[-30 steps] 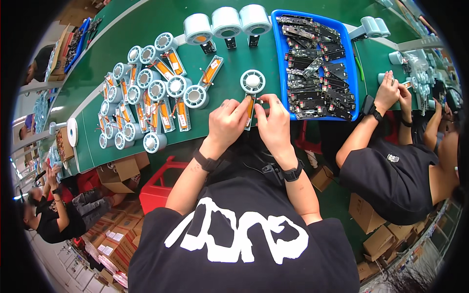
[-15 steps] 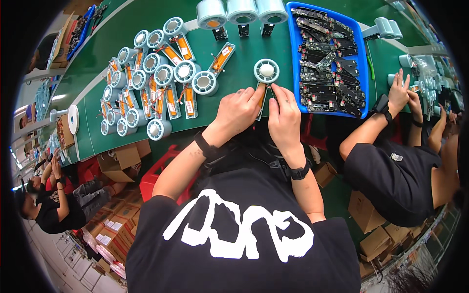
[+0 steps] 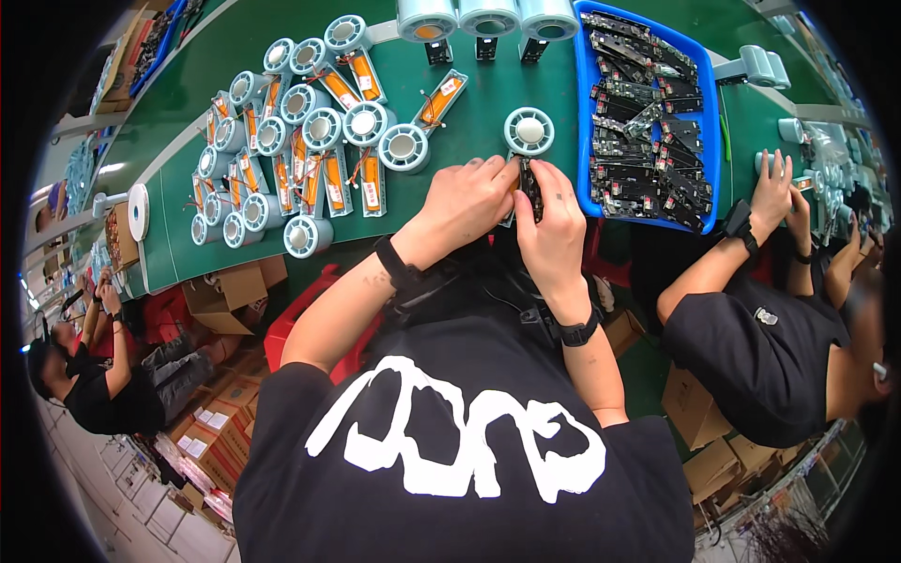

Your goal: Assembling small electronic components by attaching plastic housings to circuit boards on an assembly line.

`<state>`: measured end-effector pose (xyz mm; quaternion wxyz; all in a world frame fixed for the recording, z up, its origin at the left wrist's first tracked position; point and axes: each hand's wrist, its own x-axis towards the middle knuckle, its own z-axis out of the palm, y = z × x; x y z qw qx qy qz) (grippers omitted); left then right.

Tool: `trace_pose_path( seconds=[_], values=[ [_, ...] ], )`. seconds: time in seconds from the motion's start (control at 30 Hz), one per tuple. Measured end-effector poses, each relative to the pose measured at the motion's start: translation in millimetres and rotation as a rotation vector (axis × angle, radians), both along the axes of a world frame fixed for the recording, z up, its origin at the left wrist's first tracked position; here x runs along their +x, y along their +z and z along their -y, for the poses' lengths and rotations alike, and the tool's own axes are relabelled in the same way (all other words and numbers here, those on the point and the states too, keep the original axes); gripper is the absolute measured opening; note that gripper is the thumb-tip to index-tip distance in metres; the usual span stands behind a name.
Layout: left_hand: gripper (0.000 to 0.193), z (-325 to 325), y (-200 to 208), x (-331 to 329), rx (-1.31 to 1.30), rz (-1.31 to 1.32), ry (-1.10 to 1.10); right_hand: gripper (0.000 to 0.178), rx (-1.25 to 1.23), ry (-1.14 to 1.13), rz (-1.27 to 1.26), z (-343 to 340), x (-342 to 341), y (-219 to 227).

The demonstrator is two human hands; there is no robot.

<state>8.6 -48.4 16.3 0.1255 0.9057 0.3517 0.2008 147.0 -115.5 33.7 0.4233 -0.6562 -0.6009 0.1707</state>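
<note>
Roomy to the left, tight to the right

Near the front edge of the green surface (image 3: 481, 127), the left hand (image 3: 469, 197) bunches its fingers at the handle of a pale-blue, round-headed plastic unit (image 3: 529, 130); whether they grip, I can't tell. The right hand (image 3: 554, 220) clamps a slim black circuit board (image 3: 534, 190) there, just beside a blue plastic tray (image 3: 583, 122).

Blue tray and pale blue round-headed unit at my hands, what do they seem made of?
Blue tray: probably moulded plastic, smooth with slight sheen, given its even colour and rounded corners. Pale blue round-headed unit: likely hard plastic, satin; its spoked rim looks moulded, though painted metal is possible.
</note>
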Motion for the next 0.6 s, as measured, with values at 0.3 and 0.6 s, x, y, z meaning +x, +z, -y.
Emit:
trace_pose_path(
  seconds=[0.3, 0.6],
  values=[
    [0.037, 22, -15, 3, -0.507, 0.638, 0.189, 0.032, 0.009, 0.017, 0.063, -1, 5, -5],
    [0.038, 30, -27, 10, -0.638, 0.820, 0.223, 0.034, -0.011, 0.024, 0.209, -2, -5, -7]
  ],
)
